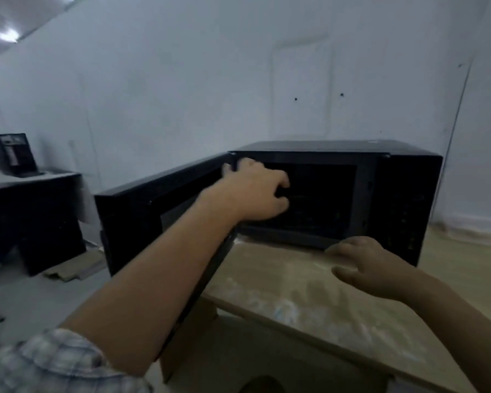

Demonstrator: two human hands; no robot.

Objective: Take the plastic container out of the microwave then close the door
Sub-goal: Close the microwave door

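The black microwave (pixel 338 194) sits on a pale wooden table (pixel 309 293), and everything else reads from it. Its door (pixel 142 222) swings wide to its left. The left hand (pixel 255 191), fingers curled but holding nothing, reaches into the cavity mouth; the right hand (pixel 374 268) hovers spread and empty before the microwave's lower front. The plastic container is lost in the dark cavity. Best feel for its rim, grip both sides, and draw it out level.

Left hand (pixel 253 191) at open microwave (pixel 338 194) mouth — door (pixel 142 222) swung wide, right hand (pixel 374 268) hovering
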